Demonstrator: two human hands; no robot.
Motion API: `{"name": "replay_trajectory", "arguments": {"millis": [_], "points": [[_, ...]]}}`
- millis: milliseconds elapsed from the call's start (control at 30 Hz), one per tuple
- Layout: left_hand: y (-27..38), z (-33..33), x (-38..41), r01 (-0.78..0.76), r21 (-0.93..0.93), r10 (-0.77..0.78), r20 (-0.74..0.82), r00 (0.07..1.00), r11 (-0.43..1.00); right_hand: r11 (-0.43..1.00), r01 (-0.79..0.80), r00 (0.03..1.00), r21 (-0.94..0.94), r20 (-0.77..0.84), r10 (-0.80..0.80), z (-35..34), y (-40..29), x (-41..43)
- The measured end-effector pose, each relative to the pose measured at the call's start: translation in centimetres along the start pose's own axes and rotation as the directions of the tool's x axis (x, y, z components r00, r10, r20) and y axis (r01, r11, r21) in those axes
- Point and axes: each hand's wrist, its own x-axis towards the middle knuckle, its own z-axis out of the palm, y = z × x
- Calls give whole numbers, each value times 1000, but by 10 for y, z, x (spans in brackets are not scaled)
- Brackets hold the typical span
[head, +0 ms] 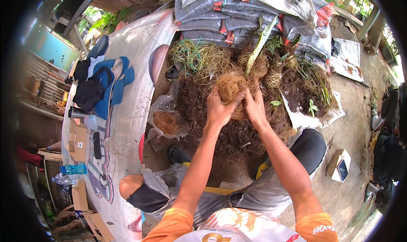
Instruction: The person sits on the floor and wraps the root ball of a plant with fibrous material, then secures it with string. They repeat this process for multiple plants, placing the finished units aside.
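A clump of brown coconut fibre (229, 87) is held above the dark potting soil (203, 111). Around its left and lower side my left hand (221, 110) is closed. My right hand (255, 105) presses against the right side of the fibre, its fingers partly hidden behind the clump. Just beyond the hands, a long variegated leaf (262, 44) rises from a fibre-wrapped root ball (258, 65). More wrapped balls (273, 78) lie to the right, beside a tangle of green and yellow string (198, 59). An open clear plastic bag (167, 118) with brown fibre in it lies left of the soil.
Stacked grey sacks (222, 19) stand behind the soil. A long painted table (127, 115) at left bears blue and black cloth items (108, 83), a phone (97, 145), bottles (73, 169) and cardboard boxes. A white box (339, 165) sits on the floor at right; another person (386, 140) is beyond.
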Motion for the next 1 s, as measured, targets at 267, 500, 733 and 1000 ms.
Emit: {"name": "replay_trajectory", "arguments": {"millis": [267,500,733,1000], "points": [[-1,-3,3,-99,271,102,4,995,958,995,-61,998,-74,-11,60,0,-3,-1],[2,-3,-8,-57,490,26,69,997,870,976,-156,985,152,94,143,0,-3,7],[1,-25,-17,193,318,-263,192,946,928,885,-364,904,290,-120,411,-1,-1,6],[-39,-66,8,455,-194,-340,433,835,869,985,-168,975,25,151,162,6,11,2]]}}
